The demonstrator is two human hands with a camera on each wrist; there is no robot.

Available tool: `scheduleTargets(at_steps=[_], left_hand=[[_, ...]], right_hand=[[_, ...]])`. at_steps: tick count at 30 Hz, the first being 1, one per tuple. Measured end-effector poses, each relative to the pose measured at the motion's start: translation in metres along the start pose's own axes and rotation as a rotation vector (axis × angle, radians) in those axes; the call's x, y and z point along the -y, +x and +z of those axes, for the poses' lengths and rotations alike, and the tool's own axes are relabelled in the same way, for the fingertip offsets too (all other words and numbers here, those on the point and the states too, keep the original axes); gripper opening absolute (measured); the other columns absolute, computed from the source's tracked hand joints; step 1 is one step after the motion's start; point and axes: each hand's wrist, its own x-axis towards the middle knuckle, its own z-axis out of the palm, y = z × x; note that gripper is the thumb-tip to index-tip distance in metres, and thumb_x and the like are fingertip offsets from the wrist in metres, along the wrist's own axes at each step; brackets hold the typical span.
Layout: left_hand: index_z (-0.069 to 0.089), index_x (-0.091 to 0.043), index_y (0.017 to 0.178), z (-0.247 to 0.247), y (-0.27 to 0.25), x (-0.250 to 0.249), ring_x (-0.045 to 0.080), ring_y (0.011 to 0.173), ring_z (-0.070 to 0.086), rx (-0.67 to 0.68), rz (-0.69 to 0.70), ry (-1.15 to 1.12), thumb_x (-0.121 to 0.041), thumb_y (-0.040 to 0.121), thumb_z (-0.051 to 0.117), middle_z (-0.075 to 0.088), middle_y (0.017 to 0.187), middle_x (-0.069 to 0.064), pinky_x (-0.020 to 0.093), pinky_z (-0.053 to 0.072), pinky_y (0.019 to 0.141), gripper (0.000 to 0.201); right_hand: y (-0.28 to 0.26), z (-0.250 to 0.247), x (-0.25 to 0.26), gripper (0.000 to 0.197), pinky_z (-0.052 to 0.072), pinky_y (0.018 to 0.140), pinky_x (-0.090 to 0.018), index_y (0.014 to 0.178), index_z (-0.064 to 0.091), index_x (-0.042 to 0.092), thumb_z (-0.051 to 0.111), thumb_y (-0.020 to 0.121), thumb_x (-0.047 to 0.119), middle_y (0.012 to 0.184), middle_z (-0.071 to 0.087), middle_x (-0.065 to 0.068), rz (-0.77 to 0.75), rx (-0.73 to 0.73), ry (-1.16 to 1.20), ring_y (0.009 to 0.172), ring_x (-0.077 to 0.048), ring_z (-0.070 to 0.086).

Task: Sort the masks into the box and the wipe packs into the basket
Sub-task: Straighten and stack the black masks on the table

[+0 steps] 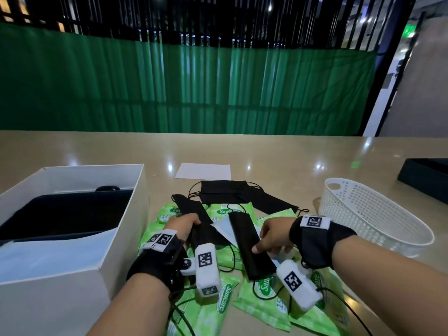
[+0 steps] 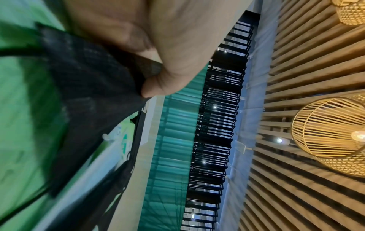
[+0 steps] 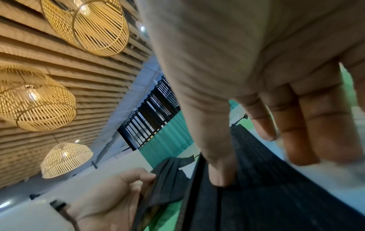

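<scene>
Black masks and green wipe packs lie heaped in the middle of the table. My left hand grips one folded black mask at the pile's left side; in the left wrist view the thumb lies over the mask. My right hand pinches a second folded black mask, with the thumb on top of the mask and the fingers along its far side. More black masks lie behind. The white box stands at the left and the white basket at the right.
A dark insert lies inside the box. A white sheet of paper lies behind the pile. A dark tray sits at the far right edge. A light pale mask shows between the two held masks.
</scene>
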Motion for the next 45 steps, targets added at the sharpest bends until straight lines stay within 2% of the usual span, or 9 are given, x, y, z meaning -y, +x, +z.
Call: scheduleTargets(at_steps=[3,14,20,23,26,29,33,39,45], left_hand=[[0.054,-0.005,0.071,0.005,-0.018,-0.012,0.028,0.061,0.055,0.103,-0.018,-0.011,-0.012,0.074,0.054,0.058,0.064,0.015,0.038,0.041,0.071,0.007],[0.060,-0.009,0.092,0.011,-0.003,-0.003,0.026,0.069,0.059,0.194,0.028,-0.249,-0.018,0.088,0.052,0.061,0.086,0.016,0.033,0.050,0.066,0.013],[0.053,-0.011,0.098,0.015,-0.001,0.008,0.027,0.069,0.061,0.215,0.029,-0.448,-0.007,0.093,0.048,0.062,0.086,0.017,0.037,0.054,0.062,0.009],[0.050,-0.009,0.115,0.021,-0.001,0.011,0.030,0.077,0.063,0.255,0.029,-0.513,0.000,0.094,0.041,0.062,0.098,0.020,0.045,0.056,0.067,0.024],[0.050,-0.016,0.120,0.022,-0.001,0.012,0.027,0.076,0.063,0.286,0.023,-0.574,-0.002,0.098,0.035,0.063,0.096,0.015,0.037,0.057,0.052,0.030],[0.049,-0.022,0.131,0.020,0.001,0.013,0.028,0.090,0.064,0.334,0.028,-0.666,-0.008,0.100,0.033,0.064,0.115,0.014,0.040,0.056,0.064,0.038],[0.043,-0.026,0.141,0.019,0.009,0.016,0.031,0.116,0.057,0.233,-0.020,-0.793,-0.025,0.101,0.038,0.054,0.135,0.010,0.045,0.051,0.085,0.040],[0.065,-0.005,0.111,0.020,0.005,0.013,0.032,0.089,0.069,0.457,-0.122,-0.834,-0.059,0.094,0.031,0.068,0.108,0.023,0.043,0.052,0.072,0.066],[0.053,-0.004,0.122,0.023,0.007,0.016,0.031,0.080,0.065,0.345,0.006,-0.752,-0.007,0.096,0.045,0.064,0.102,0.022,0.039,0.058,0.055,0.027]], right_hand=[[0.003,0.003,0.007,0.041,0.045,0.056,-0.019,0.086,0.069,0.015,0.067,0.077,0.055,0.081,0.069,0.002,0.005,0.042,-0.110,0.071,-0.012,0.061],[0.019,0.004,0.006,0.034,0.041,0.049,-0.016,0.057,0.052,0.018,0.068,0.085,0.028,0.058,0.057,0.004,-0.104,-0.124,0.022,0.049,-0.008,0.050],[0.011,-0.028,0.002,0.025,0.038,0.050,-0.015,0.077,0.067,0.006,0.059,0.091,0.025,0.068,0.055,-0.003,-0.190,-0.381,0.110,0.060,-0.014,0.048],[0.008,-0.049,0.017,0.029,0.040,0.061,-0.030,0.063,0.059,0.021,0.053,0.091,0.022,0.064,0.051,-0.003,-0.286,-0.370,0.601,0.064,-0.022,0.048],[0.004,-0.063,0.045,0.020,0.053,0.068,-0.036,0.081,0.052,0.012,0.037,0.095,0.010,0.078,0.057,-0.012,-0.462,-0.173,1.232,0.073,-0.028,0.057],[0.016,-0.061,0.068,0.024,0.060,0.066,-0.036,0.091,0.054,0.007,0.031,0.097,0.006,0.081,0.069,-0.012,-0.578,-0.010,1.485,0.073,-0.022,0.069],[0.060,-0.028,0.070,0.023,0.047,0.056,-0.027,0.082,0.050,0.016,0.036,0.097,0.005,0.077,0.053,-0.008,-0.315,0.051,1.104,0.063,-0.019,0.052],[0.076,-0.005,0.058,0.029,0.032,0.045,-0.018,0.071,0.040,0.018,0.046,0.096,0.004,0.050,0.039,0.003,-0.254,0.052,0.737,0.039,-0.006,0.034],[0.076,-0.030,0.053,0.016,0.046,0.052,-0.025,0.082,0.052,0.015,0.050,0.095,0.007,0.072,0.060,-0.003,-0.250,-0.022,0.780,0.057,-0.012,0.056]])
